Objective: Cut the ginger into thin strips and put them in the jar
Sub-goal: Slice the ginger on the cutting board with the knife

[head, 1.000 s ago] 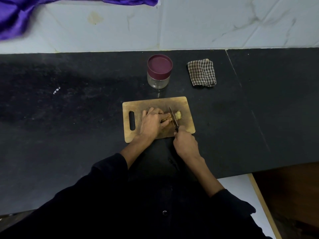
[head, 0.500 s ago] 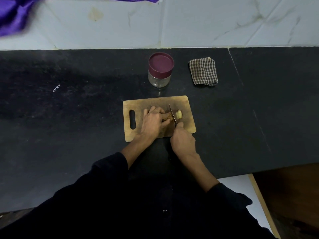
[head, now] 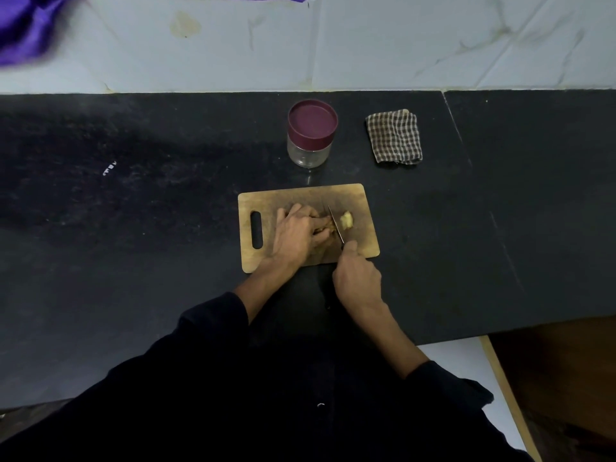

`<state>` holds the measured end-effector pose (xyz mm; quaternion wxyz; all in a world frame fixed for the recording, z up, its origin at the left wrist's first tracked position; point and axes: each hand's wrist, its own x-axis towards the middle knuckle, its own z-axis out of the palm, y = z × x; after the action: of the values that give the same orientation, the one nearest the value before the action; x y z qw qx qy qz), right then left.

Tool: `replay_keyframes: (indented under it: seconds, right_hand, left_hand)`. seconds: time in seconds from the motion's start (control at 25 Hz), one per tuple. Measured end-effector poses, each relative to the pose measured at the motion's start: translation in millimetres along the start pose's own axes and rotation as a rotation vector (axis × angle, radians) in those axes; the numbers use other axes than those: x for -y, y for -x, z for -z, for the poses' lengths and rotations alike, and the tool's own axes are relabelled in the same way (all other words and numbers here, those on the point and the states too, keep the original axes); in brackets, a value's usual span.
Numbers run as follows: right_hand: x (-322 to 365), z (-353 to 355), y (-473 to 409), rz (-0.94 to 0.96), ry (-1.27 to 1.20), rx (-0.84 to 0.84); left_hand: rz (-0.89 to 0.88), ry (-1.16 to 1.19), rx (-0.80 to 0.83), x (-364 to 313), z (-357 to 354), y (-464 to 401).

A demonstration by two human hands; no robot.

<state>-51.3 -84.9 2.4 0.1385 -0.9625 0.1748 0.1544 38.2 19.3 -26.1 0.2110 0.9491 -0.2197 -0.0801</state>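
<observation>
We are mid-slice: our left hand (head: 300,233) pins the ginger (head: 328,228), our right hand (head: 356,278) clenches the knife (head: 336,225) beside it, and next we shift leftward for thinner cuts.

Black counter (head: 133,228), wooden cutting board (head: 353,198), lidded jar (head: 311,135), folded checked cloth (head: 395,136)

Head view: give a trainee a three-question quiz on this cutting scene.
1. True or false: the jar has its lid on.
2. Which of the hands holds the knife? A) left B) right
3. Fill in: the checked cloth lies to the ____ of the jar.

Key:
1. True.
2. B: the right hand grips the knife; the left hand holds the ginger down on the board.
3. Right.
</observation>
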Motion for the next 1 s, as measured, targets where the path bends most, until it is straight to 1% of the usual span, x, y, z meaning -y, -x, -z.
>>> replay_keyframes:
  seconds: [0.24,0.48,0.68,0.84,1.0]
  right_hand:
    - [12,5,-20,-0.006,-0.047,-0.011]
    - [0,1,-1,0.0,-0.022,0.017]
    - [12,8,-24,0.017,-0.021,0.0]
    - [5,1,-10,-0.01,-0.033,0.023]
    - [2,3,-8,-0.012,-0.027,0.04]
  left_hand:
    - [0.024,0.007,0.001,0,-2,0]
    - [0.033,0.001,-0.011,-2,-4,2]
    - [0.035,-0.001,-0.003,-2,-1,1]
    - [0.065,-0.005,-0.011,-3,-2,1]
    - [0.036,0.005,-0.005,-2,-2,0]
